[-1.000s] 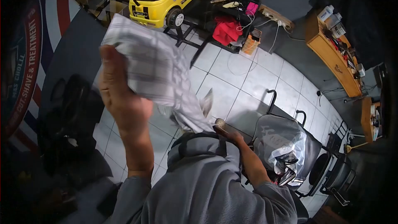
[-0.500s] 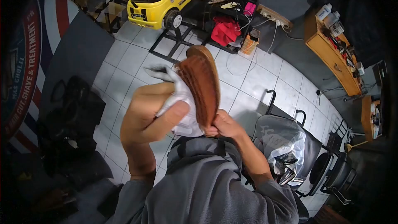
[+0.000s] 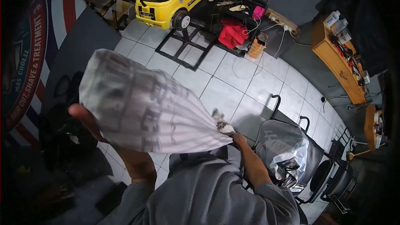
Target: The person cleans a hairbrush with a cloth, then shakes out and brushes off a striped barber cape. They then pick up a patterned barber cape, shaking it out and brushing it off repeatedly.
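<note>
The white tiled floor [image 3: 246, 87] fills the middle of the view, and everything else sits around it: a yellow toy car [image 3: 177, 0] at its far edge, a barber chair [image 3: 287, 154] covered in clear plastic at its near right corner. Above the floor's near left part a checked cloth [image 3: 146, 104] is spread wide. The left hand [image 3: 89, 123] holds its broad end from behind, fingers mostly hidden. The right hand [image 3: 238, 138] is closed on the bunched narrow end. To wipe well, it seems best to keep the cloth taut between both hands.
</note>
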### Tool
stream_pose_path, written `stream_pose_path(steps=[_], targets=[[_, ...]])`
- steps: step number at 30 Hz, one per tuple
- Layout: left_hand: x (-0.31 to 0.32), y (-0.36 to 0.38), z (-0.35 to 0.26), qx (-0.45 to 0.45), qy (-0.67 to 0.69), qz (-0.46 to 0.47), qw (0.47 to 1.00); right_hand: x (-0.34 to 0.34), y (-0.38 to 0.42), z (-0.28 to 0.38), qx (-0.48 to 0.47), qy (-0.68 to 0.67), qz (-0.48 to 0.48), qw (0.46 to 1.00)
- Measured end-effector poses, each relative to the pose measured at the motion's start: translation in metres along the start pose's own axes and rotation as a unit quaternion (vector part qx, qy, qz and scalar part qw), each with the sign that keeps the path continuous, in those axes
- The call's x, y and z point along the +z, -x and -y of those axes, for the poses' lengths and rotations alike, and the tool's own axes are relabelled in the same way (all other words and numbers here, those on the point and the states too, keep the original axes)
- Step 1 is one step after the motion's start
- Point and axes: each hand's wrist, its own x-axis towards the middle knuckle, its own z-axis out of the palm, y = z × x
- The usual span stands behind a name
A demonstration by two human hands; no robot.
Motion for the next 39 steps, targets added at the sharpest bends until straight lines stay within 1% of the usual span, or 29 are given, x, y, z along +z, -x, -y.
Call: stream_pose_path(steps=[2,3,6,7,8,9,10,11,12,13,15,16,18,19,20,21,22,23,24,25,26,28,30,32,33,35,36,38,39], targets=[[0.009,0.011,-0.005,0.01,-0.004,0.042,0.999,-0.024,0.035,0.022,0.091,-0.044,-0.03,0.994],[0.014,0.016,-0.006,0.014,-0.012,0.067,0.998,-0.014,0.024,0.011,0.058,-0.01,-0.041,0.997],[0.034,0.026,-0.01,0.001,-0.064,0.155,0.986,0.023,-0.026,-0.022,0.014,-0.013,-0.156,0.988],[0.041,0.028,-0.012,-0.009,-0.09,0.193,0.977,0.012,-0.03,-0.015,-0.133,0.076,-0.198,0.968],[0.046,0.03,-0.013,-0.021,-0.114,0.229,0.967,0.003,-0.031,-0.009,-0.031,-0.08,-0.149,0.985],[0.051,0.028,-0.009,-0.033,-0.147,0.277,0.949,-0.037,-0.003,0.026,0.073,-0.233,-0.095,0.965],[0.055,0.026,-0.007,-0.046,-0.178,0.328,0.927,-0.04,-0.015,0.028,-0.014,-0.228,-0.187,0.955],[0.058,0.024,0.003,-0.063,-0.207,0.377,0.9,-0.083,0.037,0.071,-0.043,-0.436,-0.154,0.886],[0.061,0.023,0.012,-0.077,-0.237,0.428,0.869,-0.121,0.081,0.104,-0.101,-0.546,-0.094,0.826],[0.064,0.021,0.021,-0.086,-0.265,0.477,0.833,-0.151,0.119,0.133,-0.159,-0.644,-0.033,0.747],[0.073,0.036,0.04,-0.127,-0.325,0.464,0.814,-0.189,0.191,0.182,-0.227,-0.728,-0.015,0.647],[0.077,0.041,0.045,-0.069,-0.366,0.442,0.816,-0.195,0.216,0.195,-0.301,-0.724,-0.003,0.62],[0.083,0.052,0.052,0.045,-0.437,0.389,0.81,-0.179,0.224,0.2,-0.401,-0.563,-0.086,0.718],[0.086,0.054,0.053,0.076,-0.437,0.347,0.826,-0.177,0.228,0.212,-0.431,-0.553,-0.079,0.709],[0.091,0.05,0.046,0.152,-0.502,0.312,0.792,-0.176,0.232,0.222,-0.462,-0.541,-0.069,0.699],[0.091,0.045,0.048,0.19,-0.487,0.296,0.8,-0.164,0.211,0.22,-0.445,-0.536,-0.039,0.716],[0.09,0.039,0.048,0.229,-0.472,0.278,0.805,-0.149,0.185,0.215,-0.431,-0.442,-0.087,0.782],[0.088,0.038,0.045,0.186,-0.433,0.269,0.84,-0.136,0.157,0.205,-0.411,-0.341,-0.136,0.834],[0.088,0.035,0.043,0.143,-0.39,0.259,0.872,-0.124,0.128,0.194,-0.385,-0.235,-0.186,0.873],[0.087,0.034,0.04,0.099,-0.344,0.25,0.9,-0.111,0.103,0.179,-0.319,-0.144,-0.177,0.92],[0.085,0.032,0.039,0.094,-0.329,0.24,0.909,-0.092,0.08,0.157,-0.246,-0.051,-0.163,0.954],[0.082,0.025,0.037,0.087,-0.298,0.216,0.926,-0.045,0.019,0.092,-0.284,0.083,-0.105,0.949],[0.078,0.021,0.035,0.141,-0.359,0.204,0.9,-0.022,0.0,0.052,-0.16,0.084,-0.101,0.978],[0.069,0.018,0.038,0.187,-0.429,0.203,0.86,-0.018,-0.02,0.031,-0.177,0.137,-0.095,0.97],[0.069,0.018,0.041,0.193,-0.433,0.203,0.857,-0.02,-0.017,0.03,-0.184,0.163,-0.091,0.965],[0.071,0.018,0.047,0.205,-0.438,0.204,0.851,-0.026,-0.015,0.031,-0.184,-0.009,-0.186,0.965],[0.074,0.021,0.043,0.122,-0.445,0.214,0.861,-0.036,-0.009,0.038,-0.181,-0.097,-0.232,0.951],[0.081,0.027,0.03,-0.045,-0.449,0.233,0.861,-0.099,0.063,0.105,-0.183,-0.259,-0.256,0.913],[0.082,0.028,0.032,-0.066,-0.403,0.252,0.877,-0.127,0.104,0.138,-0.215,-0.381,-0.237,0.867]])
